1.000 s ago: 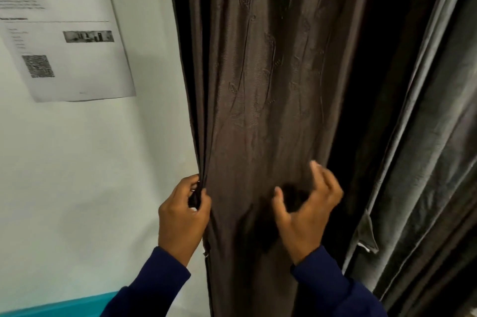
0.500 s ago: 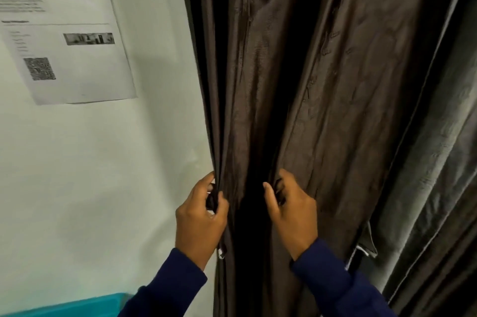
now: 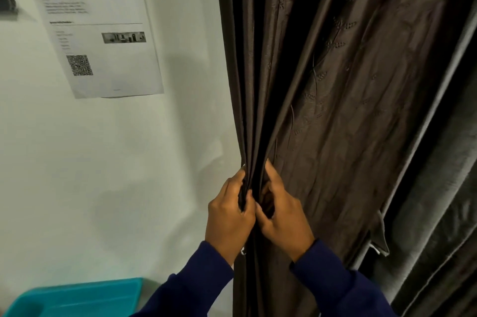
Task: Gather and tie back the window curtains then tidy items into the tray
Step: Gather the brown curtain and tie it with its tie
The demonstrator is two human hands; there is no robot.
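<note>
Your left hand (image 3: 228, 216) pinches the near edge of the brown curtain (image 3: 335, 99), thumb on the front of the bunched folds and fingers curled in behind them. Your right hand (image 3: 282, 216) sits touching it at its 3 o'clock, fingers tucked into the same folds and gripping a further pleat against the bundle. Both hands meet at the 6 o'clock end of the gathered strip, which rises from them toward 12 o'clock along the white wall (image 3: 129, 161).

By the look of it, you are in the gathering step: only the leftmost pleats are collected, and most of the brown curtain spreads loose toward 2 o'clock. A grey curtain (image 3: 444, 187) hangs beyond it at 3 o'clock, untouched, with a small fabric tab (image 3: 380, 241) at its edge.

The next move likely calls for your left hand to keep the bundle clamped while your right reaches out toward 3 o'clock for the next pleat. No tie-back is visible, so you will have to find one before tying.

The teal tray (image 3: 77, 298) lies at 8 o'clock from your hands, well apart, low against the wall. A printed sheet (image 3: 103, 32) hangs at 10 o'clock.
</note>
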